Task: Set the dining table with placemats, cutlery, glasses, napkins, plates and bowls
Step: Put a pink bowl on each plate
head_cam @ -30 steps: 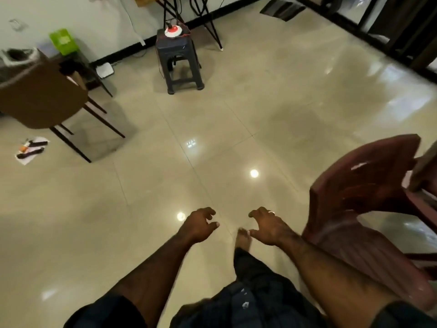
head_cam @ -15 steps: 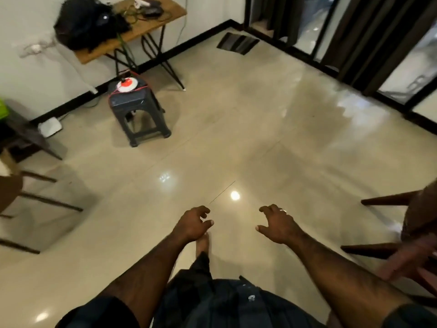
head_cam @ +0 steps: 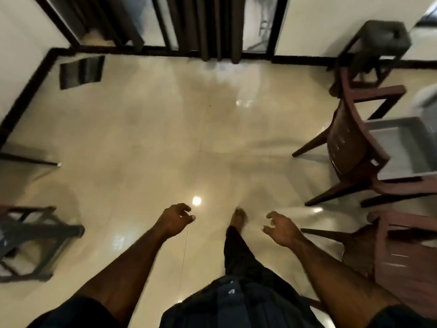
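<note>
1. View has swung right compared with half a second ago: the wooden side table and the stool with the red-and-white disc are gone from the top left; now the dark curtains (head_cam: 212,24) and glass doors sit straight ahead, with a dark floor mat (head_cam: 81,71) near the left corner.
2. Brown plastic chairs (head_cam: 350,147) now fill the right side, one more at the lower right edge; a grey tray-like surface (head_cam: 399,150) shows behind the chair back, too blurred to name.
3. Dark stool (head_cam: 35,235) now at the left edge, blurred.
4. Left hand (head_cam: 173,220): loosely curled fingers, holding nothing. Right hand (head_cam: 281,229): same, fingers hang relaxed, nothing in it. Both held out over bare tiled floor (head_cam: 142,150), as before.
5. One bare foot (head_cam: 239,216) forward between the hands, so the person looks mid-step, turning.
6. Task items: no placemats, cutlery, glasses, napkins, plates or bowls visible; dining table not clearly in view.
7. Judgement: walking/turning phase, probably heading to fetch items; no setting done as far as shown.
</note>
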Action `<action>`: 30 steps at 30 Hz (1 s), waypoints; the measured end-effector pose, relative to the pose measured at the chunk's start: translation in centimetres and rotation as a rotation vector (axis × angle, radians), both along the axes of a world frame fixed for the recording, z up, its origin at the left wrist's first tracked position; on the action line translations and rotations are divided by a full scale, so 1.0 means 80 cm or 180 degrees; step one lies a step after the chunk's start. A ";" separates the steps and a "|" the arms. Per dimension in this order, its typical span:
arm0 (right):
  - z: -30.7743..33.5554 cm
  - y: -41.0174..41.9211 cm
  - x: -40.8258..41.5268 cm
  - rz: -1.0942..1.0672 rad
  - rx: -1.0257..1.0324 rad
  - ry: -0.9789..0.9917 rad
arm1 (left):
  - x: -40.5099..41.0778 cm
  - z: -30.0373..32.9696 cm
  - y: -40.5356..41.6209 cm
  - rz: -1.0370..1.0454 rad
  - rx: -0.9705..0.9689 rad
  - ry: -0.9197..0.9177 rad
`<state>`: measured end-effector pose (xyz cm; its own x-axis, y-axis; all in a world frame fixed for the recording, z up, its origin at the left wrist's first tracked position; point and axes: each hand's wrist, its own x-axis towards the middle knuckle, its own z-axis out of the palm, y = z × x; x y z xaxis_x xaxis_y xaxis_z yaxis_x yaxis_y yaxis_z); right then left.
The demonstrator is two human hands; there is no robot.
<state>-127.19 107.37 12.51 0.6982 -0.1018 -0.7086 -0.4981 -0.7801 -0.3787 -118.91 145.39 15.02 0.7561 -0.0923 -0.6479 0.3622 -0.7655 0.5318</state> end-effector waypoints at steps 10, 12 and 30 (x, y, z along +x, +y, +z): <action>0.017 -0.134 0.284 -0.0596 0.0207 0.0168 | 0.336 0.034 -0.119 -0.0011 -0.0172 0.0073; 0.031 -0.156 0.358 -0.0892 0.0357 -0.0082 | 0.408 0.033 -0.144 -0.0018 -0.0197 0.0097; 0.018 -0.376 0.762 -0.3234 0.0562 -0.0493 | 1.039 0.040 -0.592 -0.1958 -0.0423 0.0010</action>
